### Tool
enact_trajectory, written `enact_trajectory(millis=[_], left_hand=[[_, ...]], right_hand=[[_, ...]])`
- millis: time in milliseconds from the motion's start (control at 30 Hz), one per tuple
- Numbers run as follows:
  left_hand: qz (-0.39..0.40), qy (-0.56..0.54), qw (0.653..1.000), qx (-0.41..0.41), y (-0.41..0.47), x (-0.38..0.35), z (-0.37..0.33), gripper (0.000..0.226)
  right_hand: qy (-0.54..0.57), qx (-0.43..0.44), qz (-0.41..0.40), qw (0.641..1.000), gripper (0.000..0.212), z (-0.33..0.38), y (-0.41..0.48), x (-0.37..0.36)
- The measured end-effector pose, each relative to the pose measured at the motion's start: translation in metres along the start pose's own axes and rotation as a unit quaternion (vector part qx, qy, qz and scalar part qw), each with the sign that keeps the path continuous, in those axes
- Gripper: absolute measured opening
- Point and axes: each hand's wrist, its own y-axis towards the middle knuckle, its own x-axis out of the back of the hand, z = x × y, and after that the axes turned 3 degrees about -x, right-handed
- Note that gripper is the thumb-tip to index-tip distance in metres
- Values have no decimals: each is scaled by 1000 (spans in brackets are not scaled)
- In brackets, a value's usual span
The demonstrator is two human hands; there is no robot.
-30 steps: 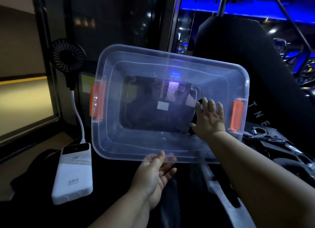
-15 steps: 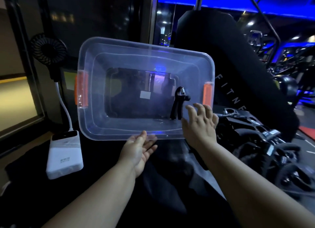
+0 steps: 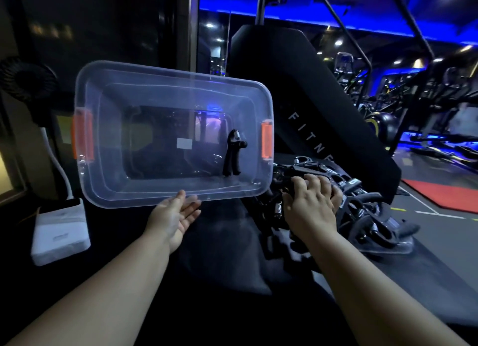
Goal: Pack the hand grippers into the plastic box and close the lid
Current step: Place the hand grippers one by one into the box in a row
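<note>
A clear plastic box (image 3: 165,193) with orange latches faces me, its opening tilted toward the camera. One black hand gripper (image 3: 232,160) stands inside it near the right end. My left hand (image 3: 173,216) touches the box's near rim from below with straight fingers, palm up. A pile of several black hand grippers (image 3: 367,211) lies to the right of the box. My right hand (image 3: 311,203) rests on the pile's near left side, fingers curling over a gripper; whether it grips one is hidden.
A white power bank (image 3: 60,229) lies at the left with a small black fan (image 3: 25,82) on a white stalk above it. A black padded bench back (image 3: 297,92) rises behind the pile. Gym machines stand at the far right.
My right hand has come out of the box and moved right and down onto the pile, leaving one hand gripper standing inside. The view has swung right. My left hand stays under the rim.
</note>
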Motion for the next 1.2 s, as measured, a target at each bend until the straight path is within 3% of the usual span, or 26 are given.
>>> enact_trajectory(millis=[200,400,667,867,1200], left_hand=[[-5,6,1000,-3,-1,-1,1,8],[-4,15,1000,-3,1,-1,2,10],[-3,18,1000,-8,2,-1,3,9],[-6,18,1000,-5,3,0,4,11],[-4,13,1000,-3,4,2,4,10]], right_hand=[[-42,-83,17,996,57,-34,-17,6],[-5,-175,46,983,70,-50,-24,2],[27,-166,-6,986,61,-52,-29,-3],[12,-132,-19,991,69,-45,-34,-2],[106,1,-179,978,73,-14,-50,1]])
